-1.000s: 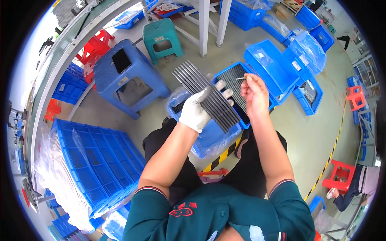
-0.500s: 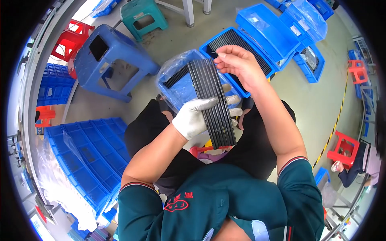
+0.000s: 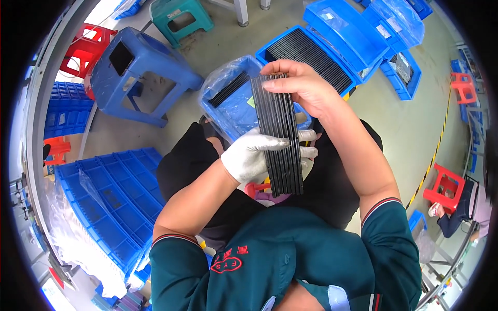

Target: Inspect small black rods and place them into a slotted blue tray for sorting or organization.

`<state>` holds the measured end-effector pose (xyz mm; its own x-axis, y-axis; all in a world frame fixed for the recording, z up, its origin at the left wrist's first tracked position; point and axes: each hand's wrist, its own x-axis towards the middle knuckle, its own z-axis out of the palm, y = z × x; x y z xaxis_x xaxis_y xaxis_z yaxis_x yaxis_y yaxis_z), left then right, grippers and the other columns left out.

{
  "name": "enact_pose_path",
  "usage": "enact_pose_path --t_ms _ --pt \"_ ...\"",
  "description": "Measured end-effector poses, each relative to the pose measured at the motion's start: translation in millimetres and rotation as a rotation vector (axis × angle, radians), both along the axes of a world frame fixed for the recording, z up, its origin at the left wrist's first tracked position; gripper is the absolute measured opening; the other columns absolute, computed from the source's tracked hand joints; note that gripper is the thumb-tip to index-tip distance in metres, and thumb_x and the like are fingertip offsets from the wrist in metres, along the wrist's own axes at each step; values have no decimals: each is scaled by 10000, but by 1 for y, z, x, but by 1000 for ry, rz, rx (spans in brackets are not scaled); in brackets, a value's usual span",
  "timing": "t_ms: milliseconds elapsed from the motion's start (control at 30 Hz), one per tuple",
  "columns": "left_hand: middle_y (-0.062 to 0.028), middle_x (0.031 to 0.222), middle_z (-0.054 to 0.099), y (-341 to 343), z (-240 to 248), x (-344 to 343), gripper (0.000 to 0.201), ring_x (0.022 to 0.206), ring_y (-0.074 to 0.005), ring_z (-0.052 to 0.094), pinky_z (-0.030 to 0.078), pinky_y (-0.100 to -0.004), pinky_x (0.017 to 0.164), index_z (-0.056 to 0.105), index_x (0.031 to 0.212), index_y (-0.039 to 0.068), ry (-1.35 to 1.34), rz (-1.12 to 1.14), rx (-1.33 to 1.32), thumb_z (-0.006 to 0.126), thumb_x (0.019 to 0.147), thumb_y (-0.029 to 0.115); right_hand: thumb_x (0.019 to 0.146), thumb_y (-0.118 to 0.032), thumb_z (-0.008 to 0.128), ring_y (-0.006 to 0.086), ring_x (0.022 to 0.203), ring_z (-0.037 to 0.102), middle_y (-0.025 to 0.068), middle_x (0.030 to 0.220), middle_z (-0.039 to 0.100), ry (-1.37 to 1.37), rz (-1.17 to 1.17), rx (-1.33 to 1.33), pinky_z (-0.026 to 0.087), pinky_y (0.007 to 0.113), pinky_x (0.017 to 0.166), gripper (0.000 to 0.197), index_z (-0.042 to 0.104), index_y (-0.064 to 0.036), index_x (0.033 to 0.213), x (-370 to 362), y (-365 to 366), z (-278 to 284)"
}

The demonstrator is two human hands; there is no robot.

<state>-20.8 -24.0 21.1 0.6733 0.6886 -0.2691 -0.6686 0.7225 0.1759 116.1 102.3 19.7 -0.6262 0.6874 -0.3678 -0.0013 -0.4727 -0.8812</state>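
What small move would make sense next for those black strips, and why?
Perhaps gently press the upper end of the bundle of long, thin black strips together with the bare right hand: its thumb lies across that end, while the left hand, in a white fabric glove, grips the bundle lower down.

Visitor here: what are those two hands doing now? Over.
Gloved left hand gripping a bundle of black strips. Bare right hand at its far end, thumb across it. Plastic-lined blue bin partly behind; nothing visibly blocking either hand.
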Motion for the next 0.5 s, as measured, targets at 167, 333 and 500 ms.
enact_pose_path --t_ms 167,333,500 --pt "-145 1266 484 -1 -2 2 670 1161 -345 519 462 -509 926 337 1377 79 -40 -28 2 662 792 53 734 -84 744 123 820 636 54 928 650 -3 14 23 512 253 773 380 597 -3 1075 -1 -1 -2" --pt "-154 1314 468 -1 0 1 670 1191 -362 506 457 -508 934 335 1383 78 -36 -36 23 654 793 58 726 -69 748 131 823 636 64 929 653 -25 22 65 512 259 788 390 601 14 1078 2 1 -2" --pt "-184 1345 459 -1 -6 -1 677 1212 -386 498 449 -526 948 334 1386 78 13 -36 32 652 789 60 727 -66 750 135 822 640 71 933 660 -46 20 95 516 264 798 387 610 19 1077 2 1 -1"
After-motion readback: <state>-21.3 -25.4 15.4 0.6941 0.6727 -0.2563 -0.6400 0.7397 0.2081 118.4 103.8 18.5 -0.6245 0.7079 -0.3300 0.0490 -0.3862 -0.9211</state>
